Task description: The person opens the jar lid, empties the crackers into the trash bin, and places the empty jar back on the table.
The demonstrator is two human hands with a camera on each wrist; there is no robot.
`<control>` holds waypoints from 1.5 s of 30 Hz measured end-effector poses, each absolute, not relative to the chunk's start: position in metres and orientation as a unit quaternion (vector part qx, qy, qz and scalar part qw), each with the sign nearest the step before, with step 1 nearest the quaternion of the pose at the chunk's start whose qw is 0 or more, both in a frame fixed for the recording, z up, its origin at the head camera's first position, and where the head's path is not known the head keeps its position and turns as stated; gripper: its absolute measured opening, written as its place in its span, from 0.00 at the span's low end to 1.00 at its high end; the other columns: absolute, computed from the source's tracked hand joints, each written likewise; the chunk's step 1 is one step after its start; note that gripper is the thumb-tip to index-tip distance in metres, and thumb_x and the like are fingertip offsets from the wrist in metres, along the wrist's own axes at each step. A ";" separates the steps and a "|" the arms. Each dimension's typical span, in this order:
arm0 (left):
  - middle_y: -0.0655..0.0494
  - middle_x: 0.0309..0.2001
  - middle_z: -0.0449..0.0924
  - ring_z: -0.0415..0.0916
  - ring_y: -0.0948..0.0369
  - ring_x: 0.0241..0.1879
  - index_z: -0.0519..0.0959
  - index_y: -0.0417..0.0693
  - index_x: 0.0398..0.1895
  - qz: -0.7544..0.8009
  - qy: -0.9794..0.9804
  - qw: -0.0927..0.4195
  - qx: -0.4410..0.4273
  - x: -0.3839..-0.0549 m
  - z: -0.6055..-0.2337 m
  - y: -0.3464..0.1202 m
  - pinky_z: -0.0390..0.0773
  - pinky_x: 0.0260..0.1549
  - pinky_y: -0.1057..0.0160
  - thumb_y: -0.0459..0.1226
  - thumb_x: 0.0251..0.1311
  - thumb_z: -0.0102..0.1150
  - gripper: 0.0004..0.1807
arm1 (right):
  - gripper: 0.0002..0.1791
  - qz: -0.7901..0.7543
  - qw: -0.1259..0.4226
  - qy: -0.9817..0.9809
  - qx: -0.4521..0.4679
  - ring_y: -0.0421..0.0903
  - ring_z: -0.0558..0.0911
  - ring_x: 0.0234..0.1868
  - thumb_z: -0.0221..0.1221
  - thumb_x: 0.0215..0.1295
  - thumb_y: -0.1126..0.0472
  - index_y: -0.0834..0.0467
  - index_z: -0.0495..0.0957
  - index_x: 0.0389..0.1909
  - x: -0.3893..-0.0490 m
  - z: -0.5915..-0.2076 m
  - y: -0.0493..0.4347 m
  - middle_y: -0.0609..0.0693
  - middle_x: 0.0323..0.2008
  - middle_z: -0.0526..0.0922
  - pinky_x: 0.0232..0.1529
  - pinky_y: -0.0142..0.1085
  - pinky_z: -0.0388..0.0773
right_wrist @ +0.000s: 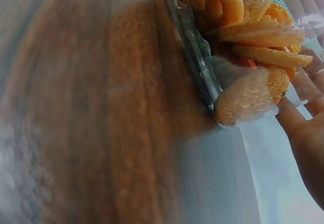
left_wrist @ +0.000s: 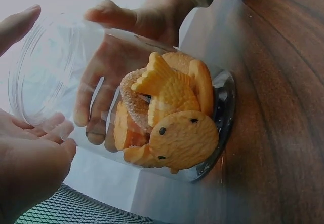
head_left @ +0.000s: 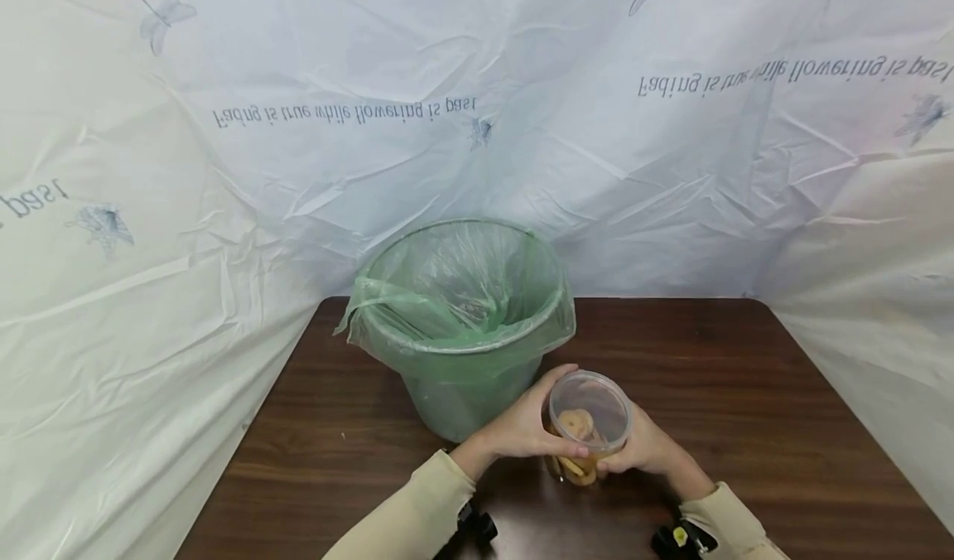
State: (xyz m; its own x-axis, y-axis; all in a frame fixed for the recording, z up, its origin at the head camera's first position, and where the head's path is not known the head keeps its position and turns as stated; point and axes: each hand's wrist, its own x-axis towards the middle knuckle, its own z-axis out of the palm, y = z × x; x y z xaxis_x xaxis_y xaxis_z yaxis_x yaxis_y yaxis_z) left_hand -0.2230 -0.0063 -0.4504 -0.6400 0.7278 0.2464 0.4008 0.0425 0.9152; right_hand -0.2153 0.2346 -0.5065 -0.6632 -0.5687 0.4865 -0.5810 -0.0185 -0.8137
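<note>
A clear plastic jar (head_left: 607, 403) stands at the front of the dark wooden table, right of the bin. Cookies (left_wrist: 185, 140) fill its lower part: a round one with dark dots, a fish-shaped one, sugared ones and others. My left hand (head_left: 522, 426) grips the jar's upper part from the left, thumb across the front near the rim. From the opposite side my right hand (head_left: 647, 448) holds the jar, its fingers spread along the wall. In the right wrist view, long and curved cookies (right_wrist: 268, 57) lean inside near the jar's base.
Behind and to the left stands a round mesh bin (head_left: 455, 398) lined with a thin green bag (head_left: 514, 345) folded over its rim. The wooden table (head_left: 708, 378) extends right of it. White printed sheeting (head_left: 477, 171) hangs around the back and sides.
</note>
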 end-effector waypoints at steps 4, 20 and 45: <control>0.43 0.67 0.64 0.67 0.44 0.63 0.47 0.50 0.76 0.566 0.700 0.150 0.408 -0.226 -0.449 -0.006 0.66 0.64 0.50 0.29 0.47 0.72 0.56 | 0.59 0.579 0.007 -0.713 0.396 0.50 0.75 0.58 0.77 0.38 0.67 0.66 0.53 0.71 -0.215 -0.505 0.235 0.73 0.59 0.68 0.58 0.34 0.73; 0.40 0.68 0.63 0.63 0.43 0.66 0.47 0.51 0.76 0.578 0.676 0.195 0.414 -0.227 -0.448 -0.011 0.60 0.68 0.49 0.27 0.52 0.67 0.52 | 0.60 0.593 -0.008 -0.689 0.417 0.52 0.73 0.62 0.75 0.43 0.67 0.66 0.46 0.74 -0.216 -0.507 0.234 0.72 0.63 0.64 0.59 0.34 0.72; 0.45 0.68 0.64 0.64 0.47 0.67 0.50 0.50 0.76 0.606 0.684 0.191 0.359 -0.221 -0.450 -0.007 0.62 0.68 0.52 0.28 0.49 0.71 0.53 | 0.60 0.598 -0.009 -0.683 0.420 0.52 0.73 0.61 0.75 0.41 0.69 0.69 0.48 0.73 -0.214 -0.506 0.233 0.74 0.61 0.65 0.60 0.34 0.72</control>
